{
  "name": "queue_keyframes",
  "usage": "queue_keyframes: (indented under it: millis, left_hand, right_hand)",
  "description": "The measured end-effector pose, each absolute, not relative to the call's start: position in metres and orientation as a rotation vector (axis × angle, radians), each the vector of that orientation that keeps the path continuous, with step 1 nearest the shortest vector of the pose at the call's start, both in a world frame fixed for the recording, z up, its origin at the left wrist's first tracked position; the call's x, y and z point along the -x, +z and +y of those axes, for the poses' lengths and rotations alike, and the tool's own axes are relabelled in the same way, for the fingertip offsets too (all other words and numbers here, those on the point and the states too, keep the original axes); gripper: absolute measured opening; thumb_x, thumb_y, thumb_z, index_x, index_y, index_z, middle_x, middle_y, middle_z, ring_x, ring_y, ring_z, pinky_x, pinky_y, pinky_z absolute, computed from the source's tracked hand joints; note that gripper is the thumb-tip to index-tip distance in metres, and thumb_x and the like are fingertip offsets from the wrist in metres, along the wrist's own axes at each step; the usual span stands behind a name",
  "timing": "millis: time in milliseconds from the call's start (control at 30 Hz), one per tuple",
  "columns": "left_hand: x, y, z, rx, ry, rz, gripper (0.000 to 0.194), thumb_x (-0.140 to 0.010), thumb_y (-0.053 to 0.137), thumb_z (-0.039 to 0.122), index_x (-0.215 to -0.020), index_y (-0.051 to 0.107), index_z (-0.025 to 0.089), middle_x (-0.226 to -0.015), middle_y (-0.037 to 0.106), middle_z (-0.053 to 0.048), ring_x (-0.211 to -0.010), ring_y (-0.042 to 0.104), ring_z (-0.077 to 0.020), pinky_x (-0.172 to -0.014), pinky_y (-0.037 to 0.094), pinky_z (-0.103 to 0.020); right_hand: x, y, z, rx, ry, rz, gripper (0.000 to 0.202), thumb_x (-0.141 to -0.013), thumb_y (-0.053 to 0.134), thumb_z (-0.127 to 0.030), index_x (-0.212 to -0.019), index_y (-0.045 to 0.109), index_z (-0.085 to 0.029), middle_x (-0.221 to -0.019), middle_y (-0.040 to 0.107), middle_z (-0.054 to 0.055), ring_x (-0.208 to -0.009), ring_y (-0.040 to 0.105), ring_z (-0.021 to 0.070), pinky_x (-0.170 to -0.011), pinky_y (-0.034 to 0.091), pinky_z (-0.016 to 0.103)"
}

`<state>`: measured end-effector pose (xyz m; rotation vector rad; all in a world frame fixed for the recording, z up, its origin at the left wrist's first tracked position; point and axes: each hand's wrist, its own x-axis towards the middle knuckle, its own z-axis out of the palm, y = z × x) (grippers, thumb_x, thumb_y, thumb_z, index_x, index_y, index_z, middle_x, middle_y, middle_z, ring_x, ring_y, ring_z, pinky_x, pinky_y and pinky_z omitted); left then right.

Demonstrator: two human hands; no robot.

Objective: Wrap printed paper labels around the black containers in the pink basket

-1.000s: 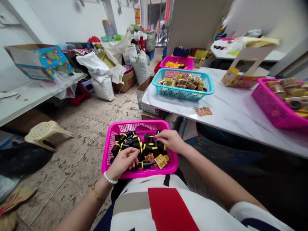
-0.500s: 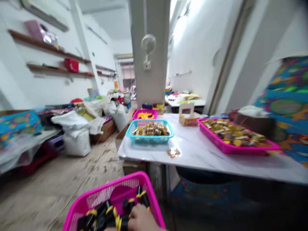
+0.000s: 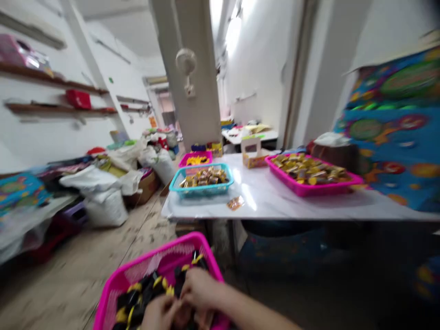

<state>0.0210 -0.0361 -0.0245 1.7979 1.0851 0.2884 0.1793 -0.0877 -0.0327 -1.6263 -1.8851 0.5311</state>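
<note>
A bright pink plastic basket (image 3: 155,253) is at the bottom of the view, in front of the table. Small black pieces with yellow bands (image 3: 132,295) lie heaped in it. My right hand (image 3: 202,289) reaches in over the right side, its fingers bent and pressed together. Close beside it, my left hand (image 3: 160,313) is at the bottom edge with curled fingers nearly meeting the right ones. Blur and the hands themselves hide whatever is between the fingers.
A white table (image 3: 202,211) carries a turquoise basket (image 3: 202,190) and a pink tray (image 3: 314,189), both filled with gold-coloured pieces. A small gold packet (image 3: 235,203) lies near its front edge. White sacks (image 3: 105,201) stand on the floor to the left.
My left hand has come into fuller view and moved in beside the right. The right forearm now shows across the basket's right side. The view has turned slightly right.
</note>
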Motion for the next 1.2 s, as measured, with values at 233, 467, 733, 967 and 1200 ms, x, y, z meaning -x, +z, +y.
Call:
queue_keyframes:
  millis: [233, 467, 733, 967, 1200]
  left_hand:
    - [0.005, -0.032, -0.035, -2.316, 0.217, 1.061, 0.035, -0.087, 0.048, 0.034, -0.068, 0.070, 0.015, -0.067, 0.066, -0.005, -0.064, 0.057, -0.0171, -0.062, 0.040, -0.027]
    - [0.001, -0.045, -0.041, -2.261, 0.360, 1.148, 0.020, -0.085, 0.053, 0.017, -0.098, 0.068, 0.016, -0.088, 0.069, -0.008, -0.081, 0.061, -0.0194, -0.079, 0.044, -0.031]
    - [0.003, -0.040, -0.033, -2.198, 0.549, 1.145, 0.012, -0.083, 0.057, 0.019, -0.073, 0.062, 0.017, -0.083, 0.059, -0.005, -0.082, 0.057, -0.0184, -0.078, 0.043, -0.030]
    - [-0.004, -0.043, -0.035, -2.092, 0.536, 1.137, 0.017, -0.090, 0.045, 0.021, -0.079, 0.058, 0.018, -0.070, 0.061, 0.000, -0.066, 0.057, -0.0148, -0.065, 0.038, -0.026]
    - [-0.002, -0.042, -0.036, -2.125, 0.419, 1.082, 0.026, -0.083, 0.061, 0.034, -0.064, 0.064, 0.017, -0.067, 0.062, -0.002, -0.068, 0.056, -0.0154, -0.065, 0.038, -0.026]
  right_hand:
    - [-0.190, -0.055, -0.082, 1.526, 0.684, -1.640, 0.034, -0.081, 0.063, -0.023, -0.115, 0.066, -0.019, -0.090, 0.070, 0.006, -0.080, 0.060, 0.0180, -0.077, 0.046, 0.031]
    - [-0.194, -0.065, -0.087, 1.534, 0.673, -1.599, 0.023, -0.081, 0.065, -0.020, -0.103, 0.070, -0.020, -0.084, 0.066, 0.003, -0.079, 0.058, 0.0175, -0.074, 0.047, 0.032]
    - [-0.187, -0.057, -0.084, 1.467, 0.733, -1.598, 0.021, -0.084, 0.063, -0.025, -0.104, 0.069, -0.023, -0.094, 0.068, 0.004, -0.087, 0.061, 0.0179, -0.077, 0.047, 0.031]
    - [-0.169, -0.063, -0.082, 1.578, 0.680, -1.680, 0.016, -0.084, 0.061, -0.025, -0.069, 0.062, -0.020, -0.068, 0.062, 0.000, -0.067, 0.057, 0.0161, -0.062, 0.041, 0.027]
    - [-0.179, -0.064, -0.083, 1.495, 0.667, -1.637, 0.018, -0.089, 0.054, -0.026, -0.079, 0.067, -0.020, -0.084, 0.065, 0.005, -0.085, 0.059, 0.0192, -0.079, 0.043, 0.031]
